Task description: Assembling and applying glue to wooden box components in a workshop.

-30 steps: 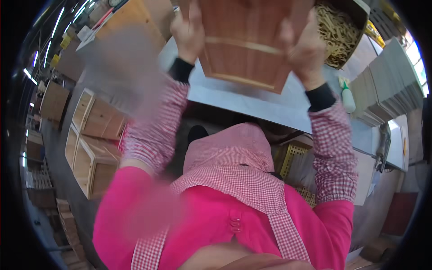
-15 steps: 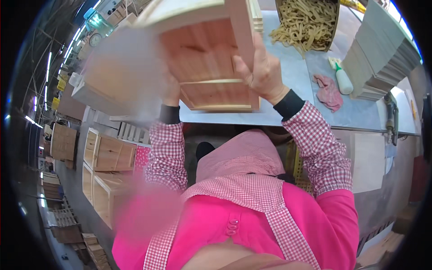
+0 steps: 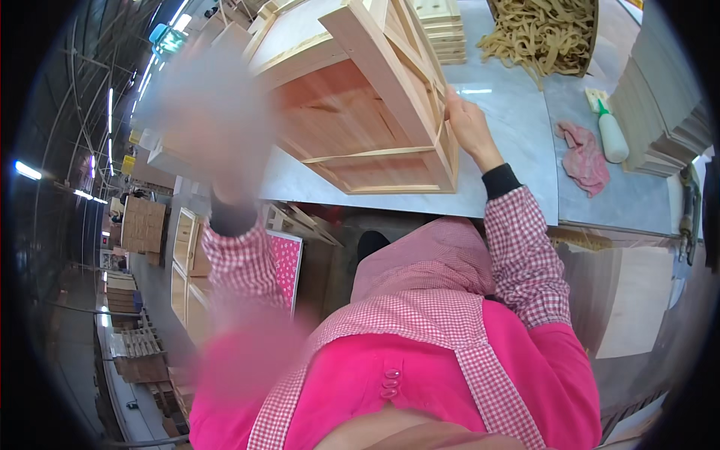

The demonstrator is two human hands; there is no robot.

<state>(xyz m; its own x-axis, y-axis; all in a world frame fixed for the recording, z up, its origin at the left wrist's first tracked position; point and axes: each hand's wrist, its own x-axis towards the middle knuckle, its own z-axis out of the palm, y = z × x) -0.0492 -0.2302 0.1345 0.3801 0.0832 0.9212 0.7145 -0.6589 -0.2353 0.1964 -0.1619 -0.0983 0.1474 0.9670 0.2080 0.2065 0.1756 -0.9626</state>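
Note:
A wooden box (image 3: 337, 112) with a pale frame, reddish-brown panels and a whitish top panel stands tilted in front of me on the table. A thin tan band (image 3: 375, 154) runs across its near face, close to the lower end. My right hand (image 3: 470, 126) is at the box's right side, its fingers bent against the edge and partly hidden behind it. On the left, my left hand (image 3: 238, 161) is beside the box, but a hazy smudge over the picture hides its fingers. Whether it touches the box cannot be seen.
The table (image 3: 517, 169) also holds a bin of tan rubbery bands (image 3: 540, 37), stacked wooden frames (image 3: 442, 34), a pink cloth (image 3: 583, 159), a white squeeze bottle (image 3: 612, 135) and stacked boards (image 3: 660, 97). Wooden cabinets (image 3: 184, 255) stand on the floor at left.
The box has turned, showing more of its right side. My right hand has moved from its near face to its right edge. My left hand has moved left, away from the box's lower side.

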